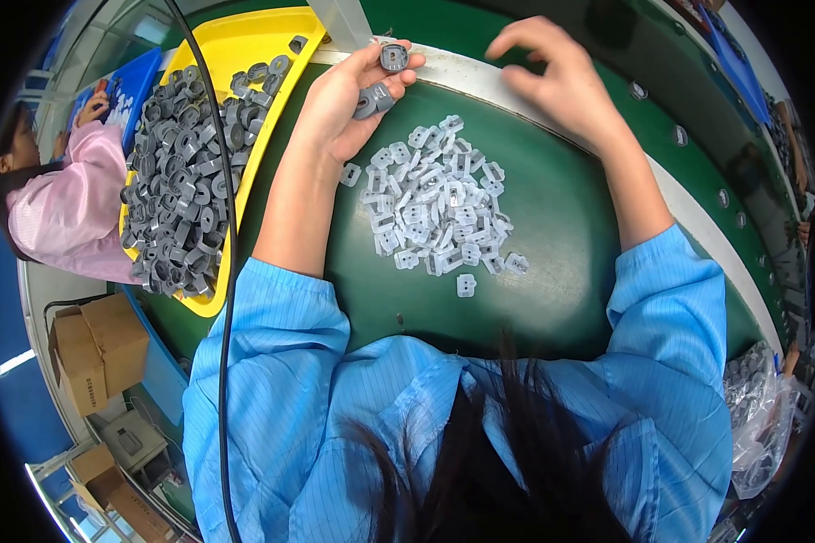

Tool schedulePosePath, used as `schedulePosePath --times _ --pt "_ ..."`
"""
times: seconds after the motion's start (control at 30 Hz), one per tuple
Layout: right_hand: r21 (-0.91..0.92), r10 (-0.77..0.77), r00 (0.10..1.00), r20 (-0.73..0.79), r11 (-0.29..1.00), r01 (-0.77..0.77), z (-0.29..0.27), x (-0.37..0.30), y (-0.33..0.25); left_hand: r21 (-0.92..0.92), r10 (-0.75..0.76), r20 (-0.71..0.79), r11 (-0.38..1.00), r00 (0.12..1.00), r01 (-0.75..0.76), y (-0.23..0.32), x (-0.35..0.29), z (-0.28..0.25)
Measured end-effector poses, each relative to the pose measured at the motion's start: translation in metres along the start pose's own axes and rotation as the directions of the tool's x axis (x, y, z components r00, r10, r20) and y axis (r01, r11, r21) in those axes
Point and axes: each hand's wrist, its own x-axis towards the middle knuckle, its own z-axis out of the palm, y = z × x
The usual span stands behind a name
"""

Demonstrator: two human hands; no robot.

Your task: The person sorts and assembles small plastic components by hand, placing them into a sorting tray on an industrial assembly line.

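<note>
My left hand, palm up above the bench, grips a round dark grey plastic part between thumb and fingertips. More grey plastic parts rest in the same palm. Across the white rail, my right hand hovers with thumb and forefinger apart, and I see nothing between them. Below and between the hands, a heap of small translucent white plastic pieces lies on the green bench top. One white piece sits apart, nearer to me.
A yellow tray full of grey parts stands left, with a black cable hanging across it. Beyond the white rail, a green belt carries spaced parts. A co-worker in a pink sleeve works by a blue tray.
</note>
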Motion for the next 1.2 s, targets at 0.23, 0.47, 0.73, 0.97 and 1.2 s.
schedulePosePath --times 0.23,0.47,0.73,0.97,1.2 --pt "0.092 -0.066 0.937 0.343 0.995 0.037 0.026 -0.006 -0.021 -0.031 -0.014 0.1 0.999 0.995 0.018 -0.006 0.007 -0.004" --pt "0.58 0.277 0.936 0.217 0.735 -0.352 0.01 0.002 -0.029 0.04 -0.028 0.15 0.999 0.988 0.023 -0.012 -0.002 0.016" --pt "-0.099 -0.091 0.992 -0.089 0.992 0.082 0.01 -0.003 -0.048 0.122 -0.101 0.129 0.989 0.987 0.085 -0.018 -0.009 0.029" --pt "0.063 0.079 0.977 -0.196 0.996 -0.068 0.022 -0.004 -0.046 -0.013 -0.076 0.144 0.997 0.987 0.079 -0.019 -0.013 0.037" --pt "0.162 0.2 0.961 -0.191 0.972 -0.17 0.029 -0.007 -0.045 -0.065 -0.012 0.108 0.998 0.994 0.019 -0.024 -0.013 0.036"
